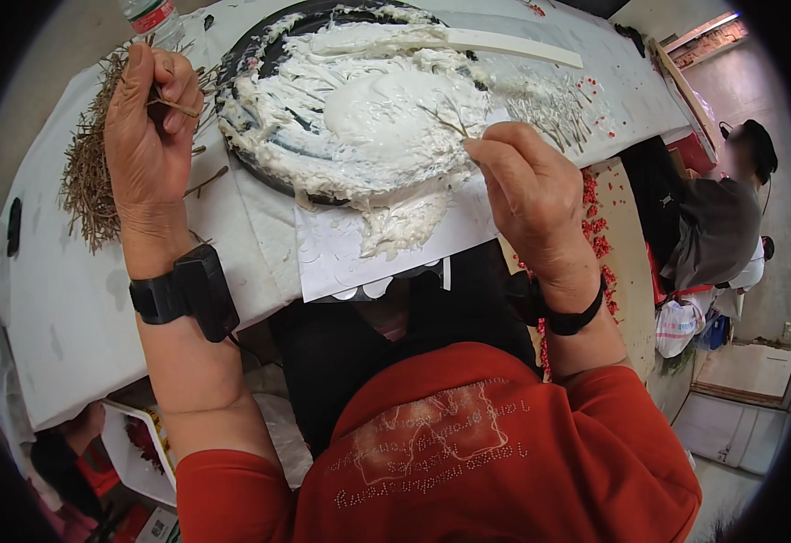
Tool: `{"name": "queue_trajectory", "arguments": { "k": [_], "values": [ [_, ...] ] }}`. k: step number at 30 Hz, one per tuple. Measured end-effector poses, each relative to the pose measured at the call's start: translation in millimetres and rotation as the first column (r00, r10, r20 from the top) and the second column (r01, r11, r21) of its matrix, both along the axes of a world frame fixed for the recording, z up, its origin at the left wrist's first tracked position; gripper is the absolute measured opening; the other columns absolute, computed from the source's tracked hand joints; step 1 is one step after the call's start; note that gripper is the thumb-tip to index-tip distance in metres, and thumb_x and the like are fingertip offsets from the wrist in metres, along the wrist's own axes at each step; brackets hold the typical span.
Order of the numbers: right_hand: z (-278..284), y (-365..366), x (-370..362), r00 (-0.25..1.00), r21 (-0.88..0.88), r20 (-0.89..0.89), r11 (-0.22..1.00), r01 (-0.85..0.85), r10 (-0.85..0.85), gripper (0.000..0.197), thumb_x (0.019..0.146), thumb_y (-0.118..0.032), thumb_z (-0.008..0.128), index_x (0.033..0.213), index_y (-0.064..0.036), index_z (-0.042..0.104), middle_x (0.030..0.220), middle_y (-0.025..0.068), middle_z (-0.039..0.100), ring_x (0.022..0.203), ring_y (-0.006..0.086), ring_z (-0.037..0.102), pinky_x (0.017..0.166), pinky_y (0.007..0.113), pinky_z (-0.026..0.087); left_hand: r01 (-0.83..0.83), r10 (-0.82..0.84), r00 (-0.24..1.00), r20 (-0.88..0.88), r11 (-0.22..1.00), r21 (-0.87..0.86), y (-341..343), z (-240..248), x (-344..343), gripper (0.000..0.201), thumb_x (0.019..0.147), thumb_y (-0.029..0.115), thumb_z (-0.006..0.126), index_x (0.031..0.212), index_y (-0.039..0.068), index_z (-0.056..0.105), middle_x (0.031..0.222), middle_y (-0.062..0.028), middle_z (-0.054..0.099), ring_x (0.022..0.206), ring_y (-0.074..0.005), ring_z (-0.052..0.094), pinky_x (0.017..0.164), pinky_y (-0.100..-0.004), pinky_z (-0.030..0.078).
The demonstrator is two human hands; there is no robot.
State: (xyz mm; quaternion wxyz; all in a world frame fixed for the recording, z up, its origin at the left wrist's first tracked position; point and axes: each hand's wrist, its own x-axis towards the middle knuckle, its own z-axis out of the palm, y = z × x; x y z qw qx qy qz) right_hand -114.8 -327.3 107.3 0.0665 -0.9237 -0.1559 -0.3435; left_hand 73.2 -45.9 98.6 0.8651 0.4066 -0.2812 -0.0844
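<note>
My left hand is raised over the table's left side, its fingers closed round a short brown twig. Beneath and beside it lies a heap of dry brown twigs. Between finger and thumb, my right hand pinches a thin forked twig. That twig's branched end is over thick white paste, but I cannot tell whether it touches. The paste covers most of a round black tray and spills over its near edge onto white paper.
A white strip rests across the tray's far right rim. Beyond my right hand, whitened twigs lie on the white-covered table. Red berries are scattered at right. A bottle stands far left. Another person is at the right.
</note>
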Motion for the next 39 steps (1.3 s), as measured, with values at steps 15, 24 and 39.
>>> {"name": "queue_trajectory", "arguments": {
  "k": [15,24,39],
  "values": [
    [8,5,-2,0.996,0.057,0.050,0.995,-0.081,0.079,0.021,0.073,0.010,0.071,0.092,0.0004,0.068,0.088,0.0120,0.064,0.073,0.0231,0.066,0.062,0.029,0.053,-0.014,0.014,1.000,-0.012,1.000,-0.001,-2,0,-1,0.031,0.102,0.029,0.053,0.080,0.006,0.051,0.071,-0.0004,0.043,0.057,-0.0070,0.031,0.050,-0.0202,0.027],
    [-1,8,-1,0.994,0.066,-0.041,0.993,-0.099,0.102,0.023,0.072,0.013,0.070,0.091,-0.0002,0.068,0.087,0.0108,0.064,0.073,0.0242,0.066,0.061,0.030,0.053,-0.007,0.007,1.000,-0.007,1.000,-0.007,-1,1,-1,0.032,0.102,0.029,0.053,0.080,0.007,0.051,0.070,-0.0004,0.043,0.056,-0.0069,0.031,0.050,-0.0202,0.027],
    [3,2,-3,0.996,0.159,0.023,0.983,-0.089,0.086,0.024,0.073,0.014,0.069,0.092,-0.0005,0.067,0.089,0.0117,0.065,0.072,0.0218,0.065,0.061,0.029,0.052,0.023,-0.023,1.000,-0.013,1.000,-0.002,-3,1,-1,0.032,0.102,0.029,0.052,0.080,0.007,0.050,0.070,0.0005,0.043,0.056,-0.0064,0.030,0.051,-0.0202,0.027]
  ]
}}
